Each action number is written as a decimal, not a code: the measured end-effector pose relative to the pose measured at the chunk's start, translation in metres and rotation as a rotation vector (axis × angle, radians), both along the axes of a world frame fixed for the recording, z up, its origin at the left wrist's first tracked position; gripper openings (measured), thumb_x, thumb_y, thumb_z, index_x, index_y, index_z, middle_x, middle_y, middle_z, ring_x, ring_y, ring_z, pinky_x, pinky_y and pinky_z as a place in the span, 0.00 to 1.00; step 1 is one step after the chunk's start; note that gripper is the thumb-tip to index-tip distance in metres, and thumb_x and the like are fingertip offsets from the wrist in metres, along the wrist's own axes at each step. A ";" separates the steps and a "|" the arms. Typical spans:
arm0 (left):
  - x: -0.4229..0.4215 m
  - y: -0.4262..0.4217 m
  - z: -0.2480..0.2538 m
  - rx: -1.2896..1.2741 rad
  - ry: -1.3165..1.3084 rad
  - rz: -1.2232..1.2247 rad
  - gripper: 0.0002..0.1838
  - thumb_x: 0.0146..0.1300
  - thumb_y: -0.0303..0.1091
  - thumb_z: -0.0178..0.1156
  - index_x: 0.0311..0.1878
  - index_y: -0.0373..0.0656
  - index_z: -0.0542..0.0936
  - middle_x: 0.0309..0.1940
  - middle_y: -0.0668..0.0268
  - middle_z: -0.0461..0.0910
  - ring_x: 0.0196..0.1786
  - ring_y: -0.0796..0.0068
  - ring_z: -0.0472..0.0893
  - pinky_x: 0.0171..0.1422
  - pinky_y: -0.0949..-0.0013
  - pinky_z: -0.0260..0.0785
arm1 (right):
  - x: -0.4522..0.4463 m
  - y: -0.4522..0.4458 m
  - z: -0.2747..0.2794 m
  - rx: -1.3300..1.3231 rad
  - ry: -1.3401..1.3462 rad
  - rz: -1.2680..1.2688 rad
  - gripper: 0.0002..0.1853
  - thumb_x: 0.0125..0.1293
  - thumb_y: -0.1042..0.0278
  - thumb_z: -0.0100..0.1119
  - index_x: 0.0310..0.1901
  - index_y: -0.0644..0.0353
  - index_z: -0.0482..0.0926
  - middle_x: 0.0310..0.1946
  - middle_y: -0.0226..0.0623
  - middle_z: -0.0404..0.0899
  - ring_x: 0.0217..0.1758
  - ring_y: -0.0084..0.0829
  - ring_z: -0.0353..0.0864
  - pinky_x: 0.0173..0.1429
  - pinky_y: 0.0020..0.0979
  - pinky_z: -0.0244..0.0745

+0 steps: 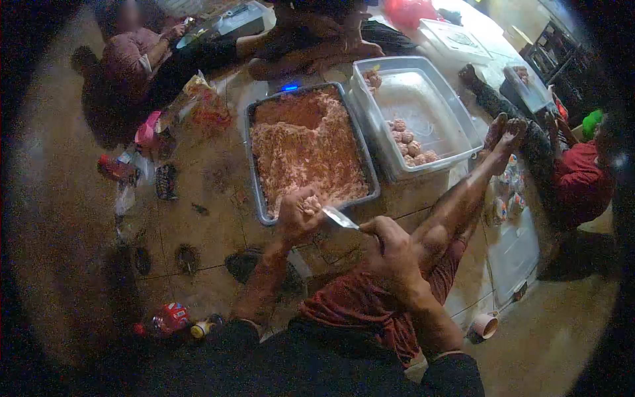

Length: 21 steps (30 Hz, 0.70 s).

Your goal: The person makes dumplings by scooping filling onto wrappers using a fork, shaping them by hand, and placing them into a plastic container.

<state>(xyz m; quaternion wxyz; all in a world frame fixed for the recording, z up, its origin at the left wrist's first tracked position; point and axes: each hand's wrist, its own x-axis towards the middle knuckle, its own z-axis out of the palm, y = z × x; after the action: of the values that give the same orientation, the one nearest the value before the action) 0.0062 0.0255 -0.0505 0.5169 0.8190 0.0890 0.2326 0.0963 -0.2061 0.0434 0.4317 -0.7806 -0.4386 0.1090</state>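
Observation:
My left hand (296,218) is closed around a small lump of pinkish minced meat (311,204), at the near edge of a grey tray (375,165). In that tray lies a wide mass of minced meat mixture (297,155), scooped lower at the far side. My right hand (391,243) grips the handle of a shiny metal spoon (340,217), whose tip points at the lump in my left hand. To the right of the tray, a clear plastic container (456,155) holds several meatballs (409,145), mostly along its near left side.
People sit around: one at upper left (129,56), one in red at right (582,172). My bare leg (456,192) stretches past the container. Bottles (173,317), a cup (485,325), a lid (512,255) and bags (205,109) lie on the tiled floor.

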 end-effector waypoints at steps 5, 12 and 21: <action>-0.005 -0.003 0.016 -0.025 0.016 -0.015 0.16 0.61 0.38 0.75 0.46 0.42 0.82 0.43 0.64 0.83 0.40 0.71 0.83 0.47 0.66 0.76 | -0.006 -0.001 0.009 0.066 0.073 -0.078 0.09 0.64 0.82 0.58 0.45 0.67 0.80 0.37 0.50 0.80 0.41 0.50 0.83 0.45 0.42 0.77; 0.002 -0.002 0.019 -0.033 0.059 -0.127 0.18 0.66 0.47 0.69 0.45 0.40 0.82 0.35 0.60 0.86 0.38 0.69 0.85 0.45 0.63 0.78 | -0.016 0.021 -0.020 0.154 -0.042 -0.048 0.07 0.67 0.81 0.58 0.45 0.66 0.80 0.36 0.49 0.80 0.38 0.48 0.82 0.42 0.40 0.76; -0.012 -0.011 0.030 -0.289 0.199 -0.142 0.16 0.60 0.35 0.76 0.44 0.39 0.81 0.36 0.64 0.86 0.35 0.73 0.83 0.42 0.66 0.77 | 0.036 0.022 -0.081 -0.032 0.149 -0.215 0.07 0.73 0.75 0.57 0.48 0.68 0.77 0.31 0.40 0.79 0.32 0.33 0.81 0.39 0.32 0.76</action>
<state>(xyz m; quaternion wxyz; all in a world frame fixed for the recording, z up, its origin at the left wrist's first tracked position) -0.0058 0.0145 -0.0202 0.6331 0.7593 0.1142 0.0982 0.1320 -0.1846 -0.0380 0.4597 -0.8197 -0.3172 0.1270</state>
